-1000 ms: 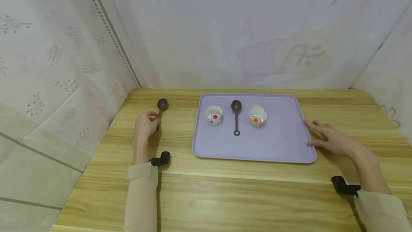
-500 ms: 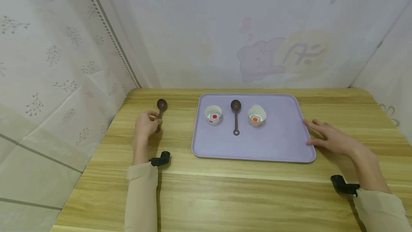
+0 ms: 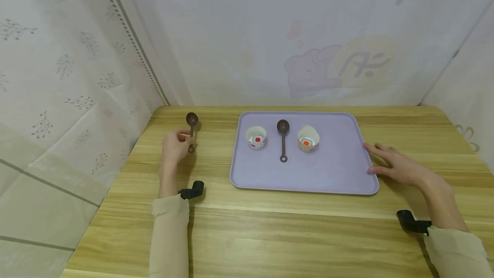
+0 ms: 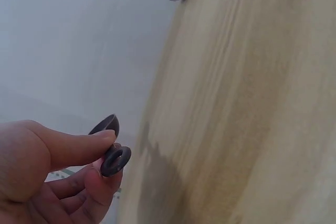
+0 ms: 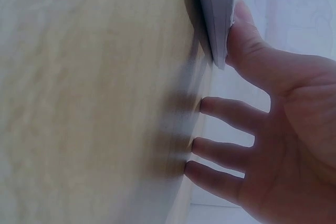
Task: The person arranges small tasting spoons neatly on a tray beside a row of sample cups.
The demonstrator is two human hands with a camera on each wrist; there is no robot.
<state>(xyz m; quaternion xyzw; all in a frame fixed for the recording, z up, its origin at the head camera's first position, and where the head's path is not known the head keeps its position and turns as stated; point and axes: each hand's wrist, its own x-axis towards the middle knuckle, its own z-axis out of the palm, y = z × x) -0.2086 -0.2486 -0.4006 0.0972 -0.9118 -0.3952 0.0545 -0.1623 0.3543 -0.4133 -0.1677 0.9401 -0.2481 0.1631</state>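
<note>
My left hand (image 3: 175,146) pinches the handle of a dark brown measuring spoon (image 3: 192,119) between thumb and fingers, left of the tray. In the left wrist view the spoon's ring end (image 4: 116,161) pokes out past the thumb, with a shadow on the wood beside it. On the right, my right hand (image 3: 401,166) touches the right edge of a lilac tray (image 3: 301,179), fingers spread and fairly straight. In the right wrist view its thumb (image 5: 247,38) lies against the tray's rim (image 5: 218,14); the other fingertips are at the tabletop.
A second brown measuring spoon (image 3: 283,128) lies on the tray between two paper cups, one white with red spots (image 3: 256,137) and one tan (image 3: 308,139). Each cup holds a small piece, red or orange on top. Curtains (image 3: 239,55) hang behind the wooden table (image 3: 270,235).
The spoon in my left hand has shifted slightly away from me and its ring end now shows below the fingers. My right hand and the tray stay where they were.
</note>
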